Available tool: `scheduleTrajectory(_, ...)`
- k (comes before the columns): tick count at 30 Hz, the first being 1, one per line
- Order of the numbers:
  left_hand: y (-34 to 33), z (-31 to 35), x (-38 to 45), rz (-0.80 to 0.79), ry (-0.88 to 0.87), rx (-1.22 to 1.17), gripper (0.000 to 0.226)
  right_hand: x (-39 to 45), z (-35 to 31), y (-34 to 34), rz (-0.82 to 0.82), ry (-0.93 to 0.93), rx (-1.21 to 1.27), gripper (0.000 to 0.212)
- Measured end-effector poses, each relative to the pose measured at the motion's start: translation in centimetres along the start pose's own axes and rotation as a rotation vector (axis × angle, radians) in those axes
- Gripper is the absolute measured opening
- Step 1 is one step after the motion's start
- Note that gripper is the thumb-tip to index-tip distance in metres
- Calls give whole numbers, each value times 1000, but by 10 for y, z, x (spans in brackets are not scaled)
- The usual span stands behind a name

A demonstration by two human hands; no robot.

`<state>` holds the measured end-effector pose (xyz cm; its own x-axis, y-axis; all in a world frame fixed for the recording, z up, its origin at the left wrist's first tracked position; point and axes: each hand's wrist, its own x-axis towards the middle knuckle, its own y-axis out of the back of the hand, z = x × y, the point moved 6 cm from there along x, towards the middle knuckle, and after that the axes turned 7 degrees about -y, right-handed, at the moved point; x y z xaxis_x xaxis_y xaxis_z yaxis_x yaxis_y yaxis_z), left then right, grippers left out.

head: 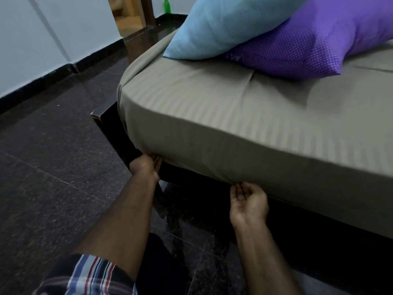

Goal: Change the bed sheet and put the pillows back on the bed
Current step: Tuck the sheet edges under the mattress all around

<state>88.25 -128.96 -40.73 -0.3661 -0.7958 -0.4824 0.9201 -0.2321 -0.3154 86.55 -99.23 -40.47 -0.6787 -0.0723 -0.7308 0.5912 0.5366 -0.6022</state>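
I am tucking the grey sheet [244, 128] under the mattress along its near side. My left hand [146, 165], at 9 o'clock from the right, has its fingers pushed under the sheet's hem near the bed frame [119, 133]. My right hand [247, 201] is palm up, loosely curled, fingertips touching the hem. I judge it best to slide both in flat, keeping the cloth taut. Both pillows [265, 33] lie on the bed at 1 o'clock.

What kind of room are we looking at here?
Most likely a bedroom in a home: a bed with a grey-brown sheet pulled over its mattress, two pillows lying on top, and a dark polished stone floor.
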Motion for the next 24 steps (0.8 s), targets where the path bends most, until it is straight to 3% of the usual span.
scheduleTrajectory(4,-23,2,-12,-147,21,-132,17,-2,8,-2,-32,-3,40,23)
scheduleTrajectory(13,-36,16,-7,-67,18,-366,26,-2,1,4,26,28,24,24)
scheduleTrajectory(18,-21,17,-12,-46,-15,-104,18,-3,15,-8,-109,-92,50,29)
scheduleTrajectory(24,-1,17,-39,79,-146,196,25,-33,52,-27,-72,-229,-315,24)
